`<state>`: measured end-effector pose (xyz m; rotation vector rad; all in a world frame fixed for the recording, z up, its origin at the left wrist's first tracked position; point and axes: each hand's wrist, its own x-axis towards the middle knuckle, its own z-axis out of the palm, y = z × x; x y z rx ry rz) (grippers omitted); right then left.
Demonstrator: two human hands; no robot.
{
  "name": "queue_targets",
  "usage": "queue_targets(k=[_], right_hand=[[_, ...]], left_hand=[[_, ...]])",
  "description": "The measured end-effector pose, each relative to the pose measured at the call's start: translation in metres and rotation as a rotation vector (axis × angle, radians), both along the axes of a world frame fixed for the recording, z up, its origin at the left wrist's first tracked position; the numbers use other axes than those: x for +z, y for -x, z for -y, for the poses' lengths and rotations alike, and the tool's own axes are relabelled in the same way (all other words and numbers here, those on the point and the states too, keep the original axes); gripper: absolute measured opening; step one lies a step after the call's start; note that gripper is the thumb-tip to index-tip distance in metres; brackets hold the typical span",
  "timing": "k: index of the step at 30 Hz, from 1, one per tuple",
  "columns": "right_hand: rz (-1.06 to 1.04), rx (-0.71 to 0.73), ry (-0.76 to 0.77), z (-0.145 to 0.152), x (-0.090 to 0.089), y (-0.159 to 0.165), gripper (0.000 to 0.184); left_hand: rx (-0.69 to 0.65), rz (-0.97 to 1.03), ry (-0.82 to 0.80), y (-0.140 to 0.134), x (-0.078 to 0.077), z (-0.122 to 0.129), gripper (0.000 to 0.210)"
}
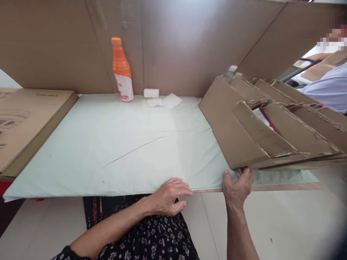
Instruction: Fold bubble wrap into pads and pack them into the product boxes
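Note:
My left hand (171, 196) rests at the front edge of the table, its fingers loosely stretched out and nothing in it. At the near corner of a divided cardboard box (230, 126), my right hand (239, 186) has its fingers curled against the bottom edge, thumb apart on the cloth. The fingertips are partly hidden by the box. Several slanted cardboard compartments make up this box, and a red-and-white item (267, 119) shows inside one of them. Pale green cloth (130, 144) with a few creases covers the table.
An orange bottle (121, 72) stands against the tall cardboard wall (176, 47), beside small white pads (151, 93). A flat carton (35, 115) lies at left. Behind the divided box, a clear bottle's top (232, 69) shows. Another person's sleeve (329, 88) is at far right.

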<state>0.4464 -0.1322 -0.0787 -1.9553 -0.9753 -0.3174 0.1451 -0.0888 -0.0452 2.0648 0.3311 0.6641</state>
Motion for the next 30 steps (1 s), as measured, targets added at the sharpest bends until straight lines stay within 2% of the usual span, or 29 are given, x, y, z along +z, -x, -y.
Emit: queue_targets(k=[18, 23, 27, 30], right_hand=[[-0.019, -0.01, 0.042, 0.004, -0.004, 0.002, 0.076], [-0.032, -0.015, 0.047, 0.004, 0.001, 0.005, 0.074], [-0.109, 0.005, -0.023, 0.007, 0.005, 0.01, 0.071], [-0.225, 0.025, -0.113, 0.021, 0.022, 0.013, 0.054]], left_hand=[[-0.006, -0.014, 0.02, 0.003, 0.0, 0.002, 0.04], [-0.01, -0.063, 0.072, 0.005, 0.003, 0.002, 0.037], [-0.043, -0.152, 0.127, 0.01, 0.009, 0.006, 0.041], [-0.086, -0.21, 0.162, 0.016, 0.015, 0.01, 0.043]])
